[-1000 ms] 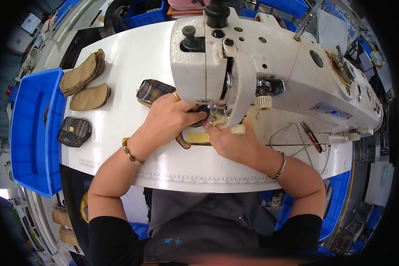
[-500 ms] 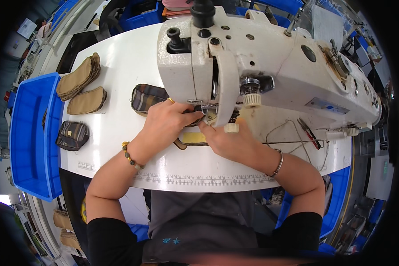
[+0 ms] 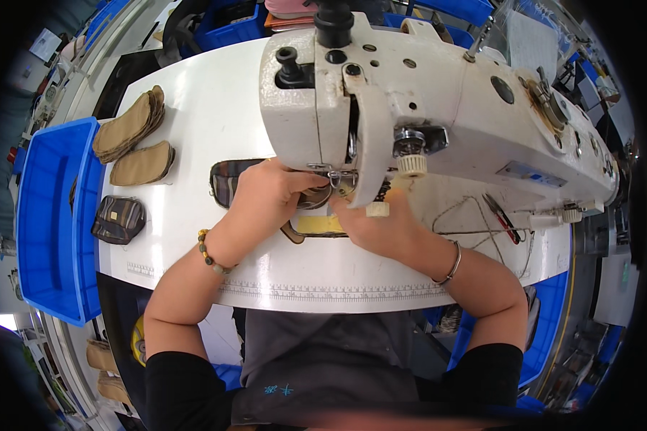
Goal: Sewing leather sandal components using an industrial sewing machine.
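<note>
A plaid, dark-striped pouch piece [image 3: 225,179] lies partly under my left hand [image 3: 267,195], left of the white sewing machine's head [image 3: 291,115]. The thumb and fingers of that hand pinch a rounded, dark edge [image 3: 314,198] of the piece beside the presser foot [image 3: 336,179]. My right hand [image 3: 381,223] is closed at the other side of the foot, its fingertips at the same piece and partly hidden by the machine. Below the fingers is a yellow plate [image 3: 320,225] with a brown tab-like piece [image 3: 292,233] at its left.
Two stacks of tan fabric pieces [image 3: 129,126] and a finished-looking plaid pouch [image 3: 118,219] lie at the left, beside a blue bin [image 3: 54,223]. Thread snips [image 3: 502,217] and a loose cord [image 3: 474,226] rest on the right. A ruler strip [image 3: 323,293] runs along the table's front edge.
My left hand has shifted slightly left and rolled over, and the plaid piece has turned with it. More of its rounded edge shows under the fingers. My right hand stays close to the foot.
</note>
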Motion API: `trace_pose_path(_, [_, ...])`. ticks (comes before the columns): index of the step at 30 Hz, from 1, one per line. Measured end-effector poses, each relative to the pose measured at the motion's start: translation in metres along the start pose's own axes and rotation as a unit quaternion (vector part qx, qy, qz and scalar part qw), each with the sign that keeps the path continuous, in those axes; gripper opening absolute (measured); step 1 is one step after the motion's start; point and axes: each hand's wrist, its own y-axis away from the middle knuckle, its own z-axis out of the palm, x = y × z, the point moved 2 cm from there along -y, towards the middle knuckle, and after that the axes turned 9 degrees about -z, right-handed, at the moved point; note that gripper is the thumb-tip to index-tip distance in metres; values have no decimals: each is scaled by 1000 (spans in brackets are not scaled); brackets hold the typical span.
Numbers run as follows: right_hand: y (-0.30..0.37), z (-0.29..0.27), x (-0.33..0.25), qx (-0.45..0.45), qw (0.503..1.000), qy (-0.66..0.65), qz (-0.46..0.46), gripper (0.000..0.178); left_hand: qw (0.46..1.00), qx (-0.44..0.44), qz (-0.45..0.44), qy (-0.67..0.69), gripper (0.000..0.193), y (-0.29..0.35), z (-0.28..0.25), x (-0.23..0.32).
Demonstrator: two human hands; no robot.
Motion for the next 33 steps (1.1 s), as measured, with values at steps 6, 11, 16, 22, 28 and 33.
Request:
trace_pose_path(6, [-5,-7,-4,65,997,-22,-28,33,997,-41,-48,37,40,-2,-5,-4])
trace_pose_path(11, [-15,-18,-11,119,991,-58,-21,28,993,-13,-29,114,39,0,-3,-9])
trace_pose_path(16, [-12,-13,-4,132,988,-72,-25,26,986,-32,-49,155,39,-3,-4,-6])
trace_pose_path(22, [-3,-18,-33,-11,989,-140,-55,12,997,-16,29,73,38,-5,-10,-5])
trace_pose_path(28, [-1,-28,-33,79,986,23,-147,13,990,-50,91,-96,24,-3,-20,14])
trace_pose_path(33, [-5,-33,-36,235,947,120,-182,11,984,9,141,-114,17,4,-14,18])
